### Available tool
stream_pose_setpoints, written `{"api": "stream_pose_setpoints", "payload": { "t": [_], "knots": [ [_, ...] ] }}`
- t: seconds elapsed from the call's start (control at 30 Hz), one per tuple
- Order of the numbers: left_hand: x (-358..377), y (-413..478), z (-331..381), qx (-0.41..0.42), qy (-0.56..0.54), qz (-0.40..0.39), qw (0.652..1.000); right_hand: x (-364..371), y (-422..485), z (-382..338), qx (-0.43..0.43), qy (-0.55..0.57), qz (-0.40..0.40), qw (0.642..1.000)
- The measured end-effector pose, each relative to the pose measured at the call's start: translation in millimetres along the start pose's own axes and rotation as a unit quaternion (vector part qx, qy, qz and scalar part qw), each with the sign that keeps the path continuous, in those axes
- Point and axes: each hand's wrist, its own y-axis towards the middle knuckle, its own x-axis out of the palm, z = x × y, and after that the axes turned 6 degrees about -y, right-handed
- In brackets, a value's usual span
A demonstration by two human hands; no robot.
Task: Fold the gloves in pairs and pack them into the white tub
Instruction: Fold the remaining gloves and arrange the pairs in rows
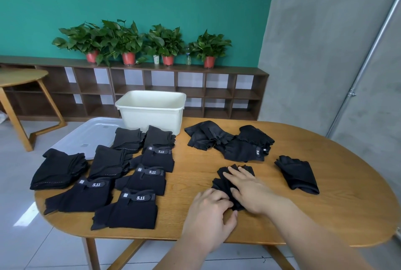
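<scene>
Piles of gloves (149, 179) flank the glove (223, 174) gripped by the left hand (208, 215), right hand (247, 187) flat on it.

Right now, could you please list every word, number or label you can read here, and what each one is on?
"5.11" on the far strapped bundle
"5.11" on the second strapped bundle
"5.11" on the left strapped bundle
"5.11" on the nearest strapped bundle
"5.11", sideways, on a glove in the loose heap
Too blurred: the small square tags beside the logos; the bottle label.
</scene>
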Motion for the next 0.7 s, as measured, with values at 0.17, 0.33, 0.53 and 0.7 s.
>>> {"api": "stream_pose_setpoints", "payload": {
  "t": [0.17,0.33,0.53,0.7],
  "knots": [
    [-3,3,0,-0.022,-0.038,0.004,0.999,-21,11,4,0.022,0.03,0.039,0.999],
    [-5,3,1,-0.061,-0.069,0.005,0.996,8,13,-14,0.043,-0.022,0.034,0.998],
    [-13,4,6,-0.067,-0.073,-0.017,0.995,11,11,-17,0.075,-0.025,0.012,0.997],
    [-20,7,11,-0.073,-0.047,-0.068,0.994,21,-9,-25,0.138,-0.011,0.037,0.99]
  ]
}}
